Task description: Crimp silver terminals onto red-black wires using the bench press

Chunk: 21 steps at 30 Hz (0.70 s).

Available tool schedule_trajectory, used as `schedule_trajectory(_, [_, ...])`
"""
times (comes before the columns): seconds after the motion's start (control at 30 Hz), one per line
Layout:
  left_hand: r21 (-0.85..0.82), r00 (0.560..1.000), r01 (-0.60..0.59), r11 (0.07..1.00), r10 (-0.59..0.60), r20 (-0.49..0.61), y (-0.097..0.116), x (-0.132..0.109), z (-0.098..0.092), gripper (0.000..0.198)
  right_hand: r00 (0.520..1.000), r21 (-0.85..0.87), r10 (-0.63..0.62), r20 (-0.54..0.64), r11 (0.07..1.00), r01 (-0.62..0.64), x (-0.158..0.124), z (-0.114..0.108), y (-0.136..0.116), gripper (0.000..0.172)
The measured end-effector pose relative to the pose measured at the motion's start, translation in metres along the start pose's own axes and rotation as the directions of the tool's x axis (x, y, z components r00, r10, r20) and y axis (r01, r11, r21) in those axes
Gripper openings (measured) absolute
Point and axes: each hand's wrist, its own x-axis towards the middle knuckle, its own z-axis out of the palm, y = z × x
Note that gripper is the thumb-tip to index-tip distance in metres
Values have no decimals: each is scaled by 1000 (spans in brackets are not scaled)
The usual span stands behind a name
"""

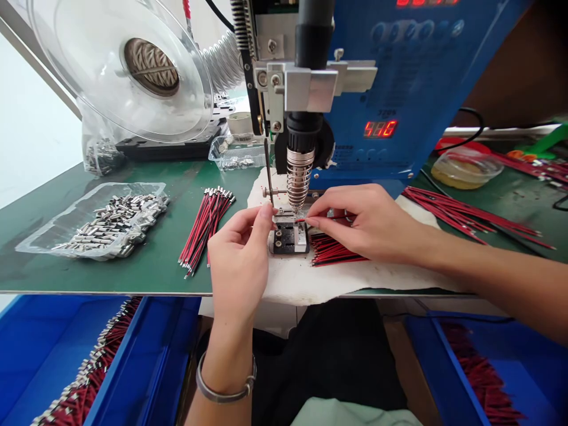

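My left hand [239, 254] is pinched shut at the left side of a small black and metal fixture [289, 235] under the soldering head [299, 177]; what its fingertips hold is too small to make out. My right hand [364, 222] pinches a thin red wire [326, 218] and points its tip at the fixture from the right. A bundle of red and black wires [331, 251] lies on the white cloth [310, 278] under my right hand.
A clear tray of small metal parts [104, 222] sits at left, with a wire bundle [206, 228] beside it. More red wires [470, 216] lie at right. The blue machine [399, 89] stands behind. Blue bins [146, 367] with finished wires hang below the table edge.
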Motion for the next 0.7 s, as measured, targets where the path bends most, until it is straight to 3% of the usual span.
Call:
schedule_trajectory(0.23, [-13,999,34,999,-34,5,-2,-1,0,21,999,-7,52,-9,999,-52,-1,2,-1,13])
schedule_trajectory(0.33, [-36,996,72,997,-70,61,-3,-2,0,28,998,-7,65,-15,998,-65,-2,2,-1,13])
schedule_trajectory(0.43, [-21,993,50,999,-47,108,-4,-3,0,28,998,-3,60,-14,998,-60,-2,2,-1,13])
schedule_trajectory(0.7, [-28,994,33,999,-30,105,-7,-4,-1,27,998,12,60,5,998,-60,-1,0,-2,13])
